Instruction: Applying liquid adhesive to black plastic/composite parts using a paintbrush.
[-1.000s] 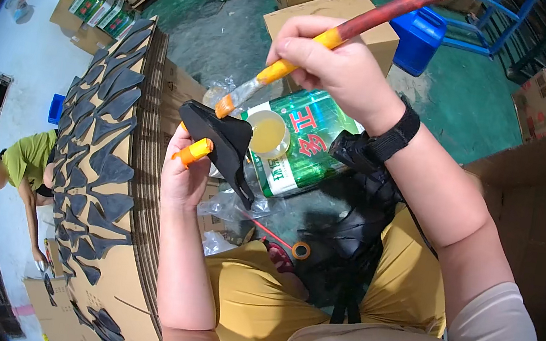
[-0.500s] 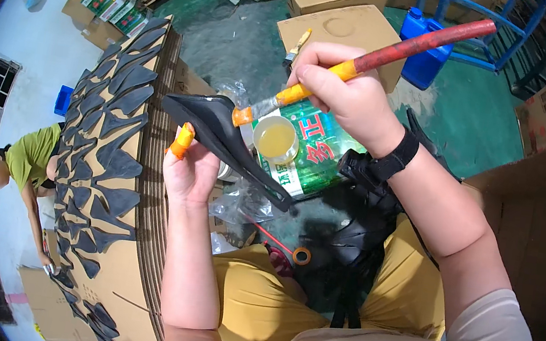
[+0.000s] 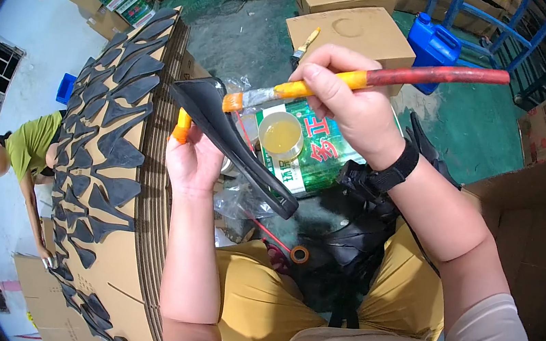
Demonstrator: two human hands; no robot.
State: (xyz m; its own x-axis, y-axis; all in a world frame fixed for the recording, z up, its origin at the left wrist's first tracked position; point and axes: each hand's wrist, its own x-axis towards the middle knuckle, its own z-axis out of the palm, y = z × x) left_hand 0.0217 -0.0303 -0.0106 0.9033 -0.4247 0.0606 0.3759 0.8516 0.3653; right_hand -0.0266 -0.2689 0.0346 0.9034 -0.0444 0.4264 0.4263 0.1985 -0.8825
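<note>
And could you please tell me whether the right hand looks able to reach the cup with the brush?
Probably yes: the right hand grips the brush near the cup, whose mouth is uncovered, and nothing visible blocks the way between.

Cup (image 3: pixel 283 115) on the tin (image 3: pixel 343 142) — to the left, pieces (image 3: pixel 135 87) on a cardboard stack (image 3: pixel 148 237); behind and right, a jug (image 3: pixel 433 45)

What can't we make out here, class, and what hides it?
Head view: most fingers of the left hand, hidden behind the smooth, curved black piece.
Head view: top of the blue tubular metal frame, cut off by the upper edge.
Head view: whatever the co-worker's hand touches, too small to tell.
</note>
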